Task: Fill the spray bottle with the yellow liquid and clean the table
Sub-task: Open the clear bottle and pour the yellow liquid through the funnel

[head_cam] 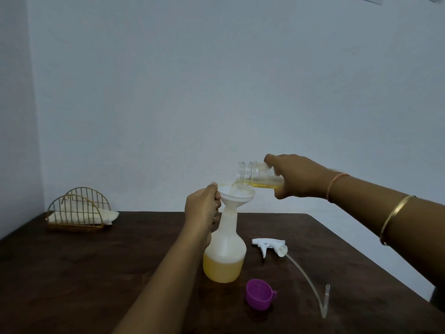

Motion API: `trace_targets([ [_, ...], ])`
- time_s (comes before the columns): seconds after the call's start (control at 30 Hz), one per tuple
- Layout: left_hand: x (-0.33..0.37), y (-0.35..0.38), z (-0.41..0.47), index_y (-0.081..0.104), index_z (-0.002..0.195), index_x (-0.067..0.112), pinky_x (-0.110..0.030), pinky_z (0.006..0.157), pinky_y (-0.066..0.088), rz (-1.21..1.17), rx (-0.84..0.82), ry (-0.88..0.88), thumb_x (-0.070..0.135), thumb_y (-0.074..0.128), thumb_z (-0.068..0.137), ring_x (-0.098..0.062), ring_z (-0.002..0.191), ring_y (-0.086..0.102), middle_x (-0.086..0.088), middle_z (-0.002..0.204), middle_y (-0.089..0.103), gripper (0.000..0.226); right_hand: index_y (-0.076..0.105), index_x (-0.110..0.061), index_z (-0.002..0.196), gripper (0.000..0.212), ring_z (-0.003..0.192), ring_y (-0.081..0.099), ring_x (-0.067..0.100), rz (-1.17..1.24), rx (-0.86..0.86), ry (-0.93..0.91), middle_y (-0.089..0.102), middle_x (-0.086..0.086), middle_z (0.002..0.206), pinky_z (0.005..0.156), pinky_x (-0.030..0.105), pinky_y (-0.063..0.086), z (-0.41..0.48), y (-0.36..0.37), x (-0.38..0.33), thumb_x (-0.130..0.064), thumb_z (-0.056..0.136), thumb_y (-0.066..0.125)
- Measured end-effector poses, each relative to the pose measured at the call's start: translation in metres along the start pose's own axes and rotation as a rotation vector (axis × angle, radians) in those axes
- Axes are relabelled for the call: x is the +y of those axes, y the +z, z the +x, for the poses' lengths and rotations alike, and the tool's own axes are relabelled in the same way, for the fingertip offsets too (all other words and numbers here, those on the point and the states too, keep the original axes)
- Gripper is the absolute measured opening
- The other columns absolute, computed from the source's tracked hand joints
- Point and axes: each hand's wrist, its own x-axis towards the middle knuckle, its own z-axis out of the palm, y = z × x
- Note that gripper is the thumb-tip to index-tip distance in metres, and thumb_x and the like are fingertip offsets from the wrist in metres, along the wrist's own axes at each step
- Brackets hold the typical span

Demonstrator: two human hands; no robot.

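**Spray bottle** (225,249): translucent white, upright, at lower centre of the frame on the dark wooden table (96,273). Its head is off, and yellow liquid (222,270) fills its lower part.

**Funnel** (237,192): white, seated in the bottle neck.

**Left hand** (203,206): fingers curled close round the funnel's rim and the bottle neck, with the thumb on the rim. The forearm rises from the bottom edge toward centre.

**Right hand** (298,177): fingers and thumb wrapped round the base of a clear jar (257,175). The arm reaches in from the right edge and wears a gold bangle (395,219) and an orange wrist thread (337,186).

**Jar pose**: tipped almost level, mouth pointing left above the funnel. Liquid lies along its lower side and a stream falls into the funnel.

**Trigger head** (268,245): white, lying on its side just right of the bottle. Its dip tube (310,283) curves toward the lower right.

**Purple cap** (260,295): open side up, in front of the bottle and apart from it.

**Napkin holder** (77,210): gold wire, holding white napkins (106,216), at the table's far left corner.

**Edges and room**: the far table edge runs across mid-frame behind the bottle, and the right edge slants down toward the lower right corner, near the tube's end. Bare tabletop shows between the holder and the left forearm.
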Motion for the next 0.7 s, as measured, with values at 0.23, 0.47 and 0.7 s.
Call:
trace_targets([
  [0.23,-0.0001,0.0004,-0.0003,0.048,0.059,0.013,-0.016,0.035,0.026,-0.005,-0.006,0.000,0.025,0.049,0.092,-0.008,0.039,0.027,0.007,0.042,0.039,0.035,0.042,-0.017,0.118,0.057,0.081,0.048,0.020,-0.007,-0.006,0.014,0.057,0.004,0.106,0.064,0.027,0.035,-0.0024,0.0003,0.0026,-0.023,0.072,0.074],
  [0.47,-0.0003,0.0001,-0.0003,0.049,0.060,0.013,-0.016,0.035,0.027,0.007,0.000,0.001,0.025,0.049,0.092,-0.008,0.040,0.028,0.006,0.044,0.039,0.035,0.042,-0.018,0.120,0.059,0.083,0.048,0.021,-0.023,-0.005,0.011,0.057,0.005,0.107,0.066,0.029,0.039,-0.0025,-0.0009,0.0010,-0.024,0.071,0.074],
  [0.7,0.0000,0.0000,-0.0003,0.049,0.060,0.013,-0.016,0.036,0.026,0.007,-0.003,0.002,0.025,0.049,0.092,-0.008,0.039,0.027,0.006,0.043,0.039,0.034,0.042,-0.017,0.119,0.057,0.084,0.049,0.022,-0.014,-0.003,-0.002,0.057,0.005,0.106,0.067,0.031,0.041,-0.0002,-0.0011,-0.0043,-0.023,0.071,0.073],
])
